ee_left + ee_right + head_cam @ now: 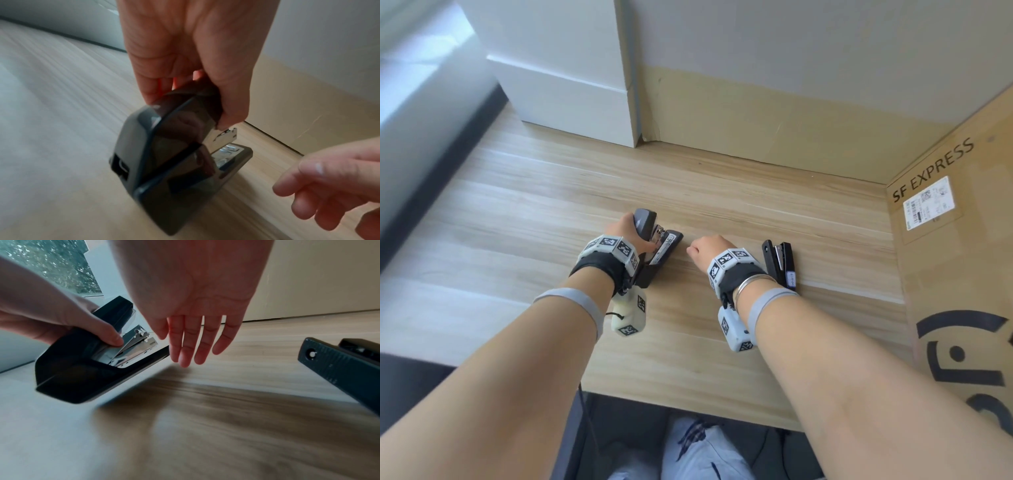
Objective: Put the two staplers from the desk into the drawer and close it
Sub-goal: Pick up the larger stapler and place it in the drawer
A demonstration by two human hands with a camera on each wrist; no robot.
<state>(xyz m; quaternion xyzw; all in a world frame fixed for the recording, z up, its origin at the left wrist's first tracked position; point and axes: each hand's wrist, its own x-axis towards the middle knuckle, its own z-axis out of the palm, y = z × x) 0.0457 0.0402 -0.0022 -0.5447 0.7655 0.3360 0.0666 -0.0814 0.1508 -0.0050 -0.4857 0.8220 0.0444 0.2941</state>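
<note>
A large dark grey stapler point(662, 251) sits left of centre on the wooden desk point(534, 212). Its top arm is swung up from the base, so the metal magazine shows. My left hand point(631, 233) grips that top arm, thumb on one side and fingers on the other point(188, 110). A small black stapler point(780, 263) lies on its side to the right, with nothing touching it point(339, 369). My right hand point(698, 248) hovers between the two staplers, fingers straight and hanging down point(191, 353), holding nothing. No drawer is in view.
A tall cardboard box point(955, 246) marked SF EXPRESS walls off the desk's right side. A white block point(571, 99) stands at the back left, and a cardboard sheet point(791, 116) lines the back. The desk's front edge point(688, 407) is above my lap.
</note>
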